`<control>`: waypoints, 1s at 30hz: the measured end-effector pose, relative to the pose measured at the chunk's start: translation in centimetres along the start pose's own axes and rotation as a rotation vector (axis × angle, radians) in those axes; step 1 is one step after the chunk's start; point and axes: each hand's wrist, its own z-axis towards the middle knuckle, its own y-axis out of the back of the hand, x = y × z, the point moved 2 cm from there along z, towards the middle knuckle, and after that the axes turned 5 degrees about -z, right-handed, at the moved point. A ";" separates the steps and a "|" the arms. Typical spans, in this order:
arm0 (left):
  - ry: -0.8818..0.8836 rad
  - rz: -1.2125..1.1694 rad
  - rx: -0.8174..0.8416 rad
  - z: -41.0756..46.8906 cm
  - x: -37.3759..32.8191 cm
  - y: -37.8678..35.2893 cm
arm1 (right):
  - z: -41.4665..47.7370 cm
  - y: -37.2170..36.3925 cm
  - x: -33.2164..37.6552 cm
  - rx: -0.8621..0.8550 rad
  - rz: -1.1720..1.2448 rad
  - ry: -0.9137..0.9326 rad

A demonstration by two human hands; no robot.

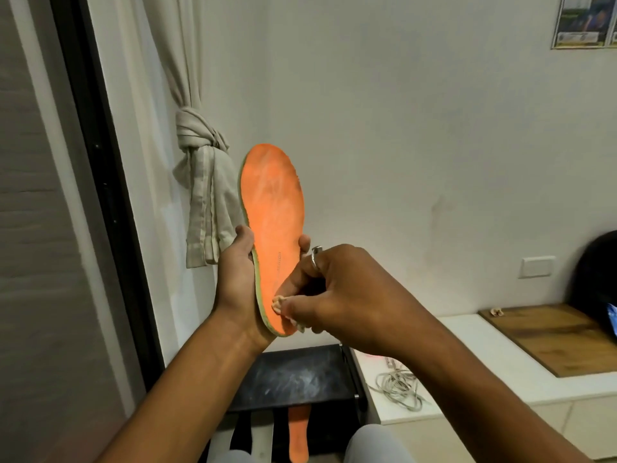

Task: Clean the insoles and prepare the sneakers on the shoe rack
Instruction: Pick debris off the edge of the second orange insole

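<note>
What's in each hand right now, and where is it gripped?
Left hand holds the orange insole around its heel half. Right hand pinches a small pale wad in its fingers, against the heel.

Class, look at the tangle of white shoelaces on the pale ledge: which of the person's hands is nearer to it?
Right. The right hand is above the shoelaces, pinching at the held orange insole's heel. The left hand grips the insole farther left.

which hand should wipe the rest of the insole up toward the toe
Right. The right hand already pinches a small cloth against the orange insole near its heel, while the left hand is busy gripping the insole.
</note>
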 end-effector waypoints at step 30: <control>-0.034 -0.024 0.069 -0.7 0.6 -1.4 | 1.0 -0.7 -1.4 -0.365 0.076 0.191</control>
